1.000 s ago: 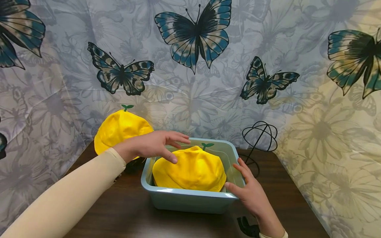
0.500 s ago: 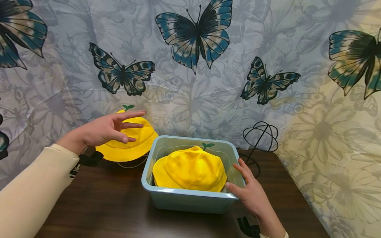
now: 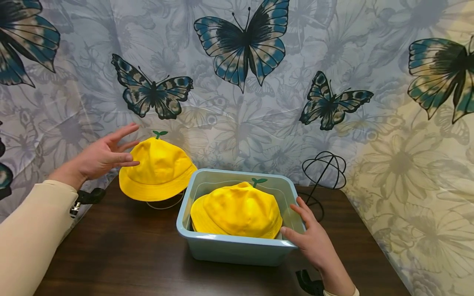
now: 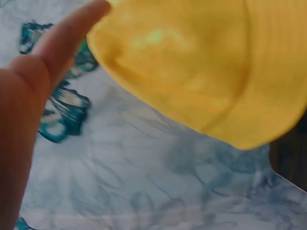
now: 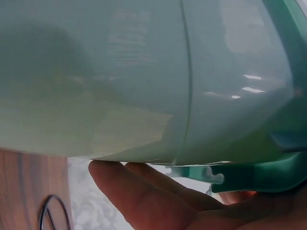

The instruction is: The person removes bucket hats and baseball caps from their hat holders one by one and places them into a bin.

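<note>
A yellow bucket hat (image 3: pixel 157 168) with a green sprout on top sits on a thin wire stand (image 3: pixel 166 205) at the back left. My left hand (image 3: pixel 101 156) is at its left side, fingers spread and holding nothing; the fingertips overlap the crown's edge in the head view. Close up, the left wrist view shows the hat's crown and brim (image 4: pixel 192 62). A second yellow sprout hat (image 3: pixel 237 211) lies inside a light blue plastic basin (image 3: pixel 229 250). With the thumb over the rim and fingers along the outer side wall (image 5: pixel 120 96), my right hand (image 3: pixel 309 234) grips the basin's right side.
Behind the basin's right corner stands a bare black wire hat stand (image 3: pixel 324 170). Everything rests on a dark brown wooden table (image 3: pixel 148 255). A butterfly-print cloth (image 3: pixel 237 135) hangs right behind the table.
My left hand has moved left from above the basin, past the front of the hat on the stand, to that hat's left side. The right hand stays on the basin.
</note>
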`<state>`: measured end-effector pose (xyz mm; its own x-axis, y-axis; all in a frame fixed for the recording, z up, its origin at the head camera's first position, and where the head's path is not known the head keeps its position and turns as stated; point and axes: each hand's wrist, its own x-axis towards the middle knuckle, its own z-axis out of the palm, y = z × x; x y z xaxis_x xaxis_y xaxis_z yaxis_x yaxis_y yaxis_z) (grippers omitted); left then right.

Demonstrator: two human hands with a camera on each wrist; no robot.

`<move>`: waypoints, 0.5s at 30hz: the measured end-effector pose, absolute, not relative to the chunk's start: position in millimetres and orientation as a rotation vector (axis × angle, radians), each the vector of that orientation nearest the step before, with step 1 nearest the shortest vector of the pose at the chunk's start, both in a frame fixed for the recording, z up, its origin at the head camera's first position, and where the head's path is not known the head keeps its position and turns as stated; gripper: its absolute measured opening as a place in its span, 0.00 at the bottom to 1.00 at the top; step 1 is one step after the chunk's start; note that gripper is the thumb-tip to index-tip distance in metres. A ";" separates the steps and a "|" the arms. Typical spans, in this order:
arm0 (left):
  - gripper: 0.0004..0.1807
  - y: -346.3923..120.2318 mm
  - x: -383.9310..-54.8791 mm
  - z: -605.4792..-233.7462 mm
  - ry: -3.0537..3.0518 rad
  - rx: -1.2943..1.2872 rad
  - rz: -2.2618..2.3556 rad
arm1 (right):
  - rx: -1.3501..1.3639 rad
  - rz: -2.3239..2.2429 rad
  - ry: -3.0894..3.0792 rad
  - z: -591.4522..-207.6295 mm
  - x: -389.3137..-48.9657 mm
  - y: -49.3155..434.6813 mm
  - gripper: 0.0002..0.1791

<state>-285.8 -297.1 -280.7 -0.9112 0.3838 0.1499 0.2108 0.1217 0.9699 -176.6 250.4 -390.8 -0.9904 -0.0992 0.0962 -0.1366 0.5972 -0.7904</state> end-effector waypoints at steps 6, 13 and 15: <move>0.44 -302.9 -302.1 -295.8 2.255 0.590 1.975 | 0.199 1.422 -2.762 -392.3 -175.8 252.1 0.43; 0.41 -298.6 -318.2 -298.0 2.353 0.484 1.918 | 0.175 1.438 -2.764 -392.2 -175.0 250.9 0.42; 0.41 -295.9 -321.9 -297.0 2.375 0.467 1.888 | 0.170 1.427 -2.767 -391.3 -174.9 251.0 0.42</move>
<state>-321.9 -295.9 -297.0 -0.9511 0.2795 0.1314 0.1911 0.1984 0.9613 -174.9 251.0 -391.3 -0.9937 -0.0859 0.0715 -0.1081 0.5752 -0.8109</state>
